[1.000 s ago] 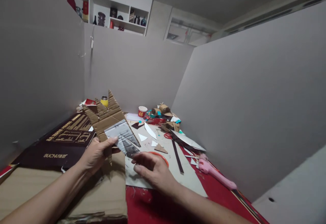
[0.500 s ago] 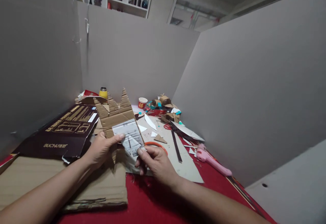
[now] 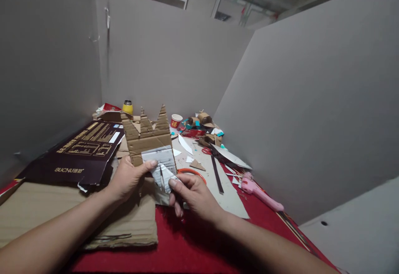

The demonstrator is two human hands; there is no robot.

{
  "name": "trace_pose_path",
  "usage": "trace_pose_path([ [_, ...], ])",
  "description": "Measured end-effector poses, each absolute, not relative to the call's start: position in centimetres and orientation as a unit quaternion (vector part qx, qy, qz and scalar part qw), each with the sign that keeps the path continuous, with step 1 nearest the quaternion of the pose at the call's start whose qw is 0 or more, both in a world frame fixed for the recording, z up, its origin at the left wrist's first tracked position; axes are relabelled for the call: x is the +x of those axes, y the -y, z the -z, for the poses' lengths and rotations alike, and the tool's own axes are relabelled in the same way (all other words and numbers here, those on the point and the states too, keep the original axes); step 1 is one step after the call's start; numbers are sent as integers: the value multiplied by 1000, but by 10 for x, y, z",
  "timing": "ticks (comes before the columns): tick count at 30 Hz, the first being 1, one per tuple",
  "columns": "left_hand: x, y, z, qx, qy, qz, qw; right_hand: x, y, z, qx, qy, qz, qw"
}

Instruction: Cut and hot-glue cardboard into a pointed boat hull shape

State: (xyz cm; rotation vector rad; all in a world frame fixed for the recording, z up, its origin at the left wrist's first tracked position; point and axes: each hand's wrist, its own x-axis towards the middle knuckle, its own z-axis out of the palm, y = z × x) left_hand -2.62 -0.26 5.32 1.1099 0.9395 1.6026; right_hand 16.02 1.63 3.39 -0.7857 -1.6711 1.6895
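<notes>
A brown cardboard piece (image 3: 151,142) with jagged, pointed peaks along its top stands up between my hands. A white printed label (image 3: 157,154) covers its lower part, which has slits cut into it. My left hand (image 3: 126,178) grips the left side, thumb in front and fingers hidden behind. In my right hand (image 3: 195,193), thumb and fingers pinch a white pointed flap (image 3: 168,177) at the piece's lower right. Just behind the right hand shows the orange handle (image 3: 192,173) of what look like scissors, its blades out of sight.
On the left lie a dark printed box (image 3: 73,157) and stacked brown cardboard (image 3: 77,220). A grey board (image 3: 230,201) bears scraps and a dark strip (image 3: 217,174). To the right is a pink glue gun (image 3: 262,193). Behind stand a paper cup (image 3: 176,121) and a yellow jar (image 3: 127,107).
The cardboard piece has turned more upright and shifted slightly right. The white flap at my right fingers now stands apart from the label, with a wider gap. The view has tilted down a little.
</notes>
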Motion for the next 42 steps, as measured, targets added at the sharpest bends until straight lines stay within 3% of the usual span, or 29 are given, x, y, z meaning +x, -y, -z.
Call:
trace_pose_path([
  [8, -26, 1, -48, 433, -369, -655, 498, 157, -10, -29, -320, 691, -562, 322],
  [15, -32, -3, -51, 416, -343, -618, 573, 161, -15, -23, -280, 861, -210, 370],
  [26, -27, 2, -57, 355, -320, -625, 618, 155, -18, -8, -230, 856, -224, 405],
  [42, -27, 13, -59, 340, -271, -604, 668, 163, -42, -6, -199, 867, -143, 433],
])
